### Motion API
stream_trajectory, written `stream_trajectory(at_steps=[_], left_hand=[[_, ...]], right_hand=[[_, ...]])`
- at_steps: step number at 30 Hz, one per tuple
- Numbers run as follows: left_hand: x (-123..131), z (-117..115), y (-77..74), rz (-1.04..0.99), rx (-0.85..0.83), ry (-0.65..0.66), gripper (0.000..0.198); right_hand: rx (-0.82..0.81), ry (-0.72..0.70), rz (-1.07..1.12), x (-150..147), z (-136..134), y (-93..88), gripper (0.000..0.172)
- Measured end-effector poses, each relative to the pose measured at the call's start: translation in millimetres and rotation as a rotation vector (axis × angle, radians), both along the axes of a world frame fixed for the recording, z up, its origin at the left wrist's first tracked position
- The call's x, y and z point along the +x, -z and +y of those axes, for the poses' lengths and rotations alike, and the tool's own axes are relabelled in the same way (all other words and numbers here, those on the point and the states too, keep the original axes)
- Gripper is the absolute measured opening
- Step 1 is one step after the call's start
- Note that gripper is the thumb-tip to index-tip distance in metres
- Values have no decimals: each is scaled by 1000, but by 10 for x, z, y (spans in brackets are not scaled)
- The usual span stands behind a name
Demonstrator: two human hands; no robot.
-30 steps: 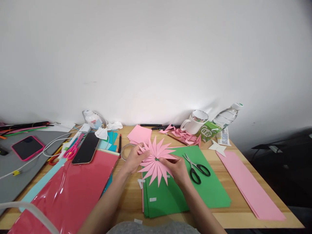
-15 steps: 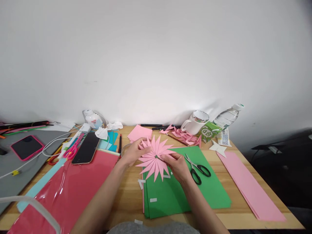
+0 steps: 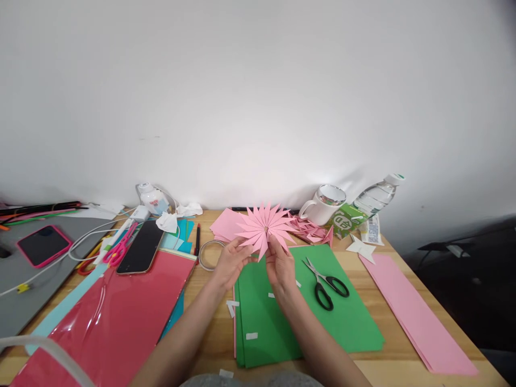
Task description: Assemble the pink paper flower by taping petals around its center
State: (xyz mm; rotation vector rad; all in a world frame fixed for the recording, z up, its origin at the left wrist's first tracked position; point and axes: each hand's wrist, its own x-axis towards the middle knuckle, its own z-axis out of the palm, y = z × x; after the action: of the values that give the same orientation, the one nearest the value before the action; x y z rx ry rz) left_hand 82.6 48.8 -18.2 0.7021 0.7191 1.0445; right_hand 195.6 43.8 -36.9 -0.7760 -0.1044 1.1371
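A many-pointed pink folded-paper star is raised over the desk, a small hole at its middle. My left hand grips its lower left points. From below, my right hand pinches it close to the centre. Beneath my forearms lie stacked green paper sheets, with small white paper strips on and beside them. Scissors with black handles rest spread on the green paper, right of my right hand. A roll of tape lies just left of my left hand.
Pink paper squares and folded pink pieces lie behind my hands. A white mug, a green box and a water bottle stand back right. Pink strips lie right; a phone and red paper left.
The pink star has moved up and away from me, and it tilts flatter. Both hands have shifted to its near edge, closer together. The tape roll now shows more fully.
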Motion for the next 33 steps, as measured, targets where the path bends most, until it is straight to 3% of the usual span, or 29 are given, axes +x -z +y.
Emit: stream_trajectory(at_steps=[2, 5, 7, 16, 24, 33], left_hand=[[107, 49, 15, 17, -8, -55, 32], [178, 191, 58, 41, -9, -17, 34], [185, 305, 97, 60, -22, 10, 33], [169, 738, 156, 117, -91, -86, 34], [180, 828, 181, 168, -133, -78, 35], [132, 889, 156, 144, -155, -159, 35]], right_hand=[[-24, 16, 11, -7, 85, 46, 24], [-64, -20, 17, -30, 204, 108, 23], [-74, -43, 16, -52, 289, 138, 25], [-79, -46, -17, -113, 660, 177, 35], [-95, -46, -34, -46, 740, 207, 29], [-97, -78, -67, 6, 781, 288, 28]])
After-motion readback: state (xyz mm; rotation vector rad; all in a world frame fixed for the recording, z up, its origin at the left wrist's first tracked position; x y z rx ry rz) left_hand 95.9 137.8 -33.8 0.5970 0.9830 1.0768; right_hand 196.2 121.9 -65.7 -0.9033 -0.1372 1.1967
